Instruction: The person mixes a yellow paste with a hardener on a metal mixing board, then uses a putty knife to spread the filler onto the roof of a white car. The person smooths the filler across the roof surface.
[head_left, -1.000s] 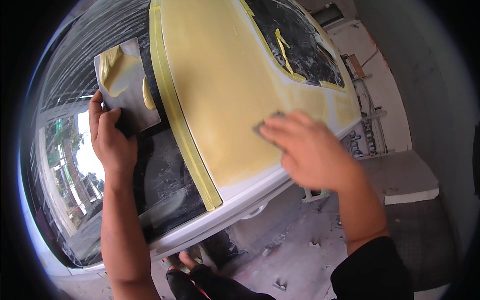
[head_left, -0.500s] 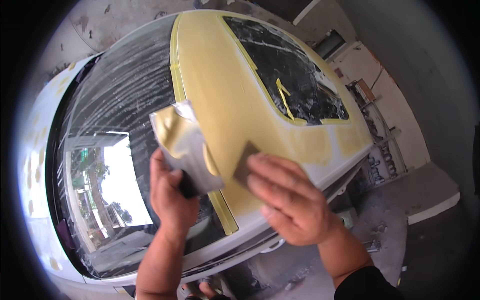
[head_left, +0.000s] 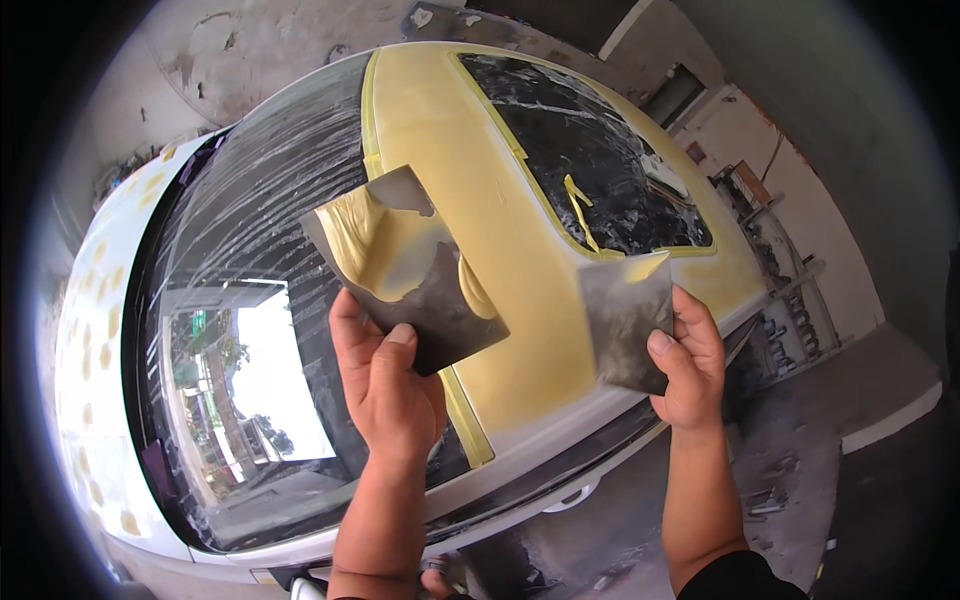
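My left hand [head_left: 388, 390] grips a dark flat putty plate [head_left: 455, 335], thumb on its face. Smeared across the plate is a thick patch of yellow putty [head_left: 360, 225]. In my right hand [head_left: 690, 365] is a thin grey putty spreader [head_left: 628, 320], pinched at its near right side. A little yellow putty lies on its upper right corner. Both tools are held over the car roof [head_left: 535, 330], which is coated pale yellow with white toward its near edge. The plate also overlaps the windshield glass.
Left lies the dusty windshield [head_left: 240, 200], edged by yellow masking tape [head_left: 465, 425]. Taped borders surround a dark roof window [head_left: 545, 130], with a loose tape strip [head_left: 580, 210] on it. The hood [head_left: 90, 330] has yellow spots. Metal parts [head_left: 785, 335] stand by the right wall.
My hands have moved apart. The right one has swung right and turned its spreader face up, showing putty at a corner. The plate in my left hand has shifted slightly right and tilted.
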